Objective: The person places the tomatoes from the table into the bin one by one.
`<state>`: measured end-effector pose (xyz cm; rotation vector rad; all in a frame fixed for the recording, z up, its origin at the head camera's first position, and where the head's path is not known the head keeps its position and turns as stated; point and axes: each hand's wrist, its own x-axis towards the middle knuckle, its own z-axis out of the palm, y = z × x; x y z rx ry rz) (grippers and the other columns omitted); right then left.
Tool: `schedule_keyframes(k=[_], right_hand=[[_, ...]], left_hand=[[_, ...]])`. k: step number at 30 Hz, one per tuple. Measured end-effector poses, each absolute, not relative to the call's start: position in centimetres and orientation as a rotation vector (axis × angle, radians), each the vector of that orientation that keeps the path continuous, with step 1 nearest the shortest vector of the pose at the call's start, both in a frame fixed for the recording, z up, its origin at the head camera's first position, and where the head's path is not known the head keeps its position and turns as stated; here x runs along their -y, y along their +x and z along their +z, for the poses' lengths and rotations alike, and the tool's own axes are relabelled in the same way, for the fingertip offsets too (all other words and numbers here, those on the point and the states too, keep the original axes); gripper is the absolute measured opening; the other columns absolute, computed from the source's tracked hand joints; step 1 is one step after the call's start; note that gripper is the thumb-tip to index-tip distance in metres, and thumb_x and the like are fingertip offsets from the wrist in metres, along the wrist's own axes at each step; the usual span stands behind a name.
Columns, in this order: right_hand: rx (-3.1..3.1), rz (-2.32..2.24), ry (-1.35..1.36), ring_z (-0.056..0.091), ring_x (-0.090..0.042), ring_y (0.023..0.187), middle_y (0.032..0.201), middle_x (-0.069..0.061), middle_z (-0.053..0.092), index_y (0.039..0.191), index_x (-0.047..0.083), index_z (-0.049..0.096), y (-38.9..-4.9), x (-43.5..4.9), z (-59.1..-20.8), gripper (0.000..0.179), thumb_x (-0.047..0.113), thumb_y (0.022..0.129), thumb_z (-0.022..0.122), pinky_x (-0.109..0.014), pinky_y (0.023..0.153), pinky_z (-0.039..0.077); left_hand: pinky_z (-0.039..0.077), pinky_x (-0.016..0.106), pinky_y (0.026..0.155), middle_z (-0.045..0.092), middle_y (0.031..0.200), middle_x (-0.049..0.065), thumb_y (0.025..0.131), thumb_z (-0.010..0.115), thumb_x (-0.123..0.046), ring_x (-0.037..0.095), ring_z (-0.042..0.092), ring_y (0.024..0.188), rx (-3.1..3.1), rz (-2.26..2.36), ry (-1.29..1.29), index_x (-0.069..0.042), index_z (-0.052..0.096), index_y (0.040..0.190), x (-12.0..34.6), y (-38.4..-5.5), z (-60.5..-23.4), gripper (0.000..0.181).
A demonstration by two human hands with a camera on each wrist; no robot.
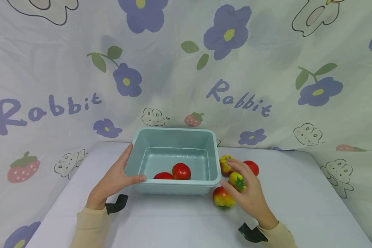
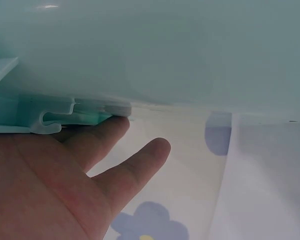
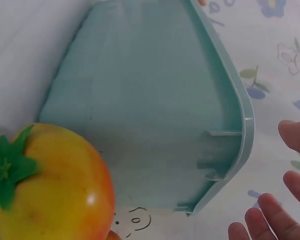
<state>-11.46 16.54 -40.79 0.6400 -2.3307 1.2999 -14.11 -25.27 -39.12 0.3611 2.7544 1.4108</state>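
Note:
A pale blue-green plastic bin [image 1: 173, 189] stands at the middle of the table with two red tomatoes [image 1: 181, 171] inside. My left hand [image 1: 116, 175] holds it at its left end, thumb over the front corner of the rim; in the left wrist view the fingers [image 2: 140, 167] reach along under the rim. Over the fruit beside the bin's right end hovers my right hand [image 1: 249, 193], fingers spread and holding nothing. Near it are a red-and-yellow tomato [image 1: 223, 197] with a green calyx, two yellower ones [image 1: 236, 181] and a red tomato [image 1: 252, 168].
A white cloth covers the table [image 1: 300, 196]. Close behind the bin hangs a curtain [image 1: 173, 75] printed with flowers and rabbits. Each wrist carries a black strap [image 1: 117, 204].

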Motion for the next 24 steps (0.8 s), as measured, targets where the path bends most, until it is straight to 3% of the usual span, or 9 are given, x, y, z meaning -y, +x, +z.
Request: schedule_keyframes(k=[17,24], right_hand=[[2.336,1.265,0.636,0.055,-0.013,0.124,0.135,-0.007,0.059,0.134,0.014,0.06,-9.6,-18.4,-42.8,0.064,-0.002,0.078,0.084,-0.017,0.1,0.046],[2.409,1.228,0.631,0.052,-0.011,0.128,0.139,-0.004,0.057,0.135,0.017,0.059,-9.3,-19.3,-44.2,0.061,0.003,0.081,0.083,-0.019,0.101,0.046]], left_hand=[[0.019,0.071,0.113,-0.001,0.169,0.009,0.081,0.084,-0.033,0.044,0.009,0.151,-2.754,1.41,0.355,-0.014,-0.003,0.163,25.3,-14.3,-39.5,0.121],[0.019,0.071,0.113,-0.002,0.169,0.008,0.082,0.084,-0.031,0.045,0.01,0.151,-2.749,1.41,0.353,-0.015,-0.003,0.163,25.3,-14.3,-39.5,0.12]])
